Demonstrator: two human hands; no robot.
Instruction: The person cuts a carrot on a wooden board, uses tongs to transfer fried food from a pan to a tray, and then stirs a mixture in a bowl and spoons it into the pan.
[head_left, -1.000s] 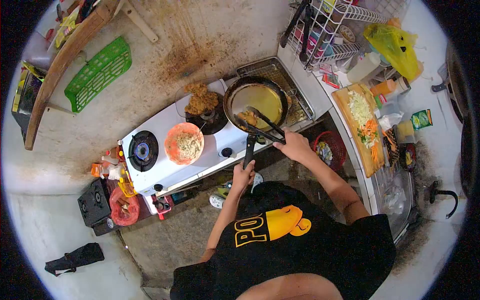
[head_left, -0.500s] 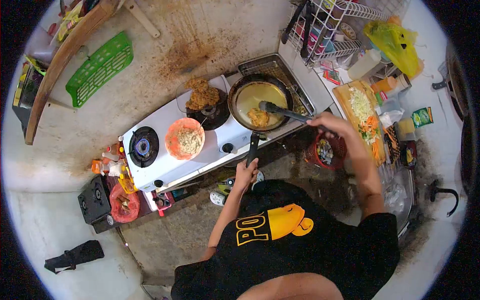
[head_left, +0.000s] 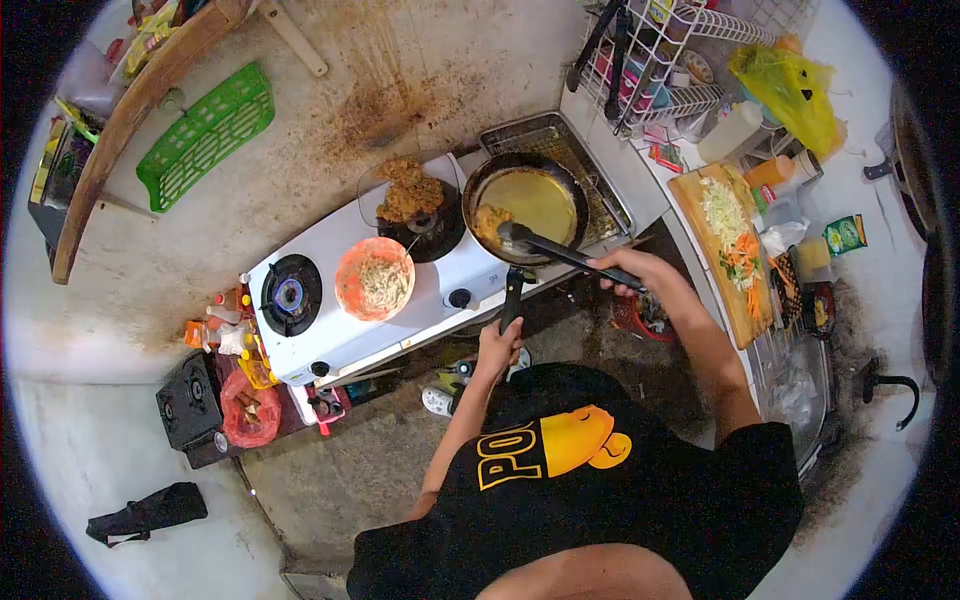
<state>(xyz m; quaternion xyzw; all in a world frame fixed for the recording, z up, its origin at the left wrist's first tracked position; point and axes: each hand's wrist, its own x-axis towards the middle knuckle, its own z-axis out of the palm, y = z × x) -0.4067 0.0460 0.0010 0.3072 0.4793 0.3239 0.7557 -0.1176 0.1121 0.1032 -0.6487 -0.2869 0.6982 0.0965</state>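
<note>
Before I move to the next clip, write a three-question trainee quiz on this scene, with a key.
1. True or false: the left hand is on the handle of the frying pan.
2. Where does the orange bowl stand? (a) on the cutting board; (b) on the white stove; (c) in the dish rack.
3. Fill in the blank: the right hand holds the ____.

Key: 1 true; 2 b; 3 tongs.
</note>
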